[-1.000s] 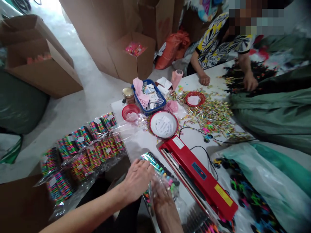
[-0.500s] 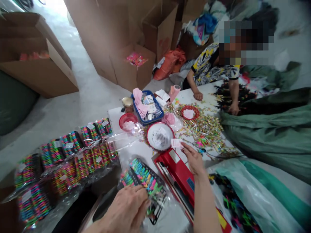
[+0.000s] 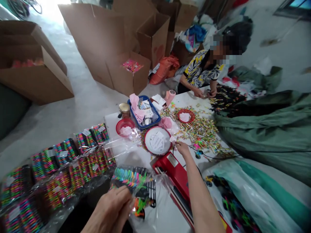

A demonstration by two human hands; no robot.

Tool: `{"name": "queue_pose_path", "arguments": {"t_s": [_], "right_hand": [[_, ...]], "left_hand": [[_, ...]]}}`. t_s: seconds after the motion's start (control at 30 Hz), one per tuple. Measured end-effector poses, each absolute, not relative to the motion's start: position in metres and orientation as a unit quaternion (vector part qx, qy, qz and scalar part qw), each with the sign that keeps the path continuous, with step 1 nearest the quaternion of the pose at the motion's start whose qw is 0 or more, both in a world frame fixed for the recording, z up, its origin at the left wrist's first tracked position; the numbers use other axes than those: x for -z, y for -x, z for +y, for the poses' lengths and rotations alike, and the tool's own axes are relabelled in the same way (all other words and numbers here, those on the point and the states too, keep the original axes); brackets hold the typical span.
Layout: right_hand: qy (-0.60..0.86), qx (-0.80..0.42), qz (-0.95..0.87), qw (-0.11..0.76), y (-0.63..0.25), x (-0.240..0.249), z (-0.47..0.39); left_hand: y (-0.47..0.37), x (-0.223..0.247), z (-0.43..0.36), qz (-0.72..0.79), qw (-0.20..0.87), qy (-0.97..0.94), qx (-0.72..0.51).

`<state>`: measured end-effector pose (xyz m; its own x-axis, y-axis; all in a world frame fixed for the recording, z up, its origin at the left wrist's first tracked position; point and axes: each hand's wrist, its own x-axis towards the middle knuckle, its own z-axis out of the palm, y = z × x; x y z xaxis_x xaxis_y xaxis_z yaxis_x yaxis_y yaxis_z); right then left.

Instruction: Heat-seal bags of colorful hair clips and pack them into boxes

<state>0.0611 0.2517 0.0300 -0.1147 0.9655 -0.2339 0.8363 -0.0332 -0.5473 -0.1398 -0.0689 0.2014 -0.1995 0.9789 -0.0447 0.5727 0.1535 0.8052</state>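
My left hand point(image 3: 114, 205) is closed on a clear plastic bag point(image 3: 159, 200). In the bag are rows of multicoloured small pieces on black backing point(image 3: 128, 176), along with a black grid-like part and orange-green pieces lower down. My right hand point(image 3: 182, 148) reaches forward over the table and pinches a small white paper slip point(image 3: 172, 139). That slip is beside the rim of a white enamel bowl point(image 3: 146, 142), which holds more paper slips. Below my right forearm lies a red bag sealer point(image 3: 176, 174), partly hidden by the arm.
Packed colourful bags point(image 3: 82, 168) lie in rows at left. A blue basket point(image 3: 158, 117), red baskets point(image 3: 117, 124) and scattered wrapped small pieces point(image 3: 206, 129) cover the table. Opposite, a co-worker point(image 3: 198, 71) handles dark strands. Cardboard boxes point(image 3: 126, 76) stand behind; a green sack point(image 3: 267, 126) is at right.
My right hand has moved forward and slightly left with the slip, towards the bowl's rim. My left hand and the bag have shifted left. The co-worker's hands have come together.
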Motion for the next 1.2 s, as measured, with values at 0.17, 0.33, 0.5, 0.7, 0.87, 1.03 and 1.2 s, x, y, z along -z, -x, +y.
{"name": "queue_pose_path", "arguments": {"t_s": [0.17,0.33,0.5,0.7,0.87,1.03,1.2], "right_hand": [[0.556,-0.152,-0.817,0.004,-0.008,-0.024,0.235],[0.557,-0.16,-0.812,-0.068,0.043,0.008,0.228],[0.561,-0.184,-0.804,-0.071,0.02,0.021,0.231],[0.54,-0.263,-0.799,-0.019,-0.008,0.012,0.243],[0.51,-0.342,-0.788,0.027,-0.012,0.021,0.239],[0.512,-0.335,-0.79,0.03,-0.018,0.021,0.238],[0.527,-0.267,-0.807,-0.007,-0.021,0.011,0.239]], "left_hand": [[0.135,-0.192,-0.059,0.701,0.33,-0.536,-0.335],[0.14,-0.185,-0.056,0.711,0.335,-0.532,-0.314],[0.139,-0.186,-0.047,0.708,0.347,-0.53,-0.311],[0.136,-0.187,-0.037,0.715,0.353,-0.524,-0.301],[0.136,-0.187,-0.04,0.726,0.357,-0.517,-0.279],[0.134,-0.187,-0.046,0.739,0.35,-0.499,-0.287],[0.13,-0.188,-0.05,0.742,0.342,-0.5,-0.287]]}}
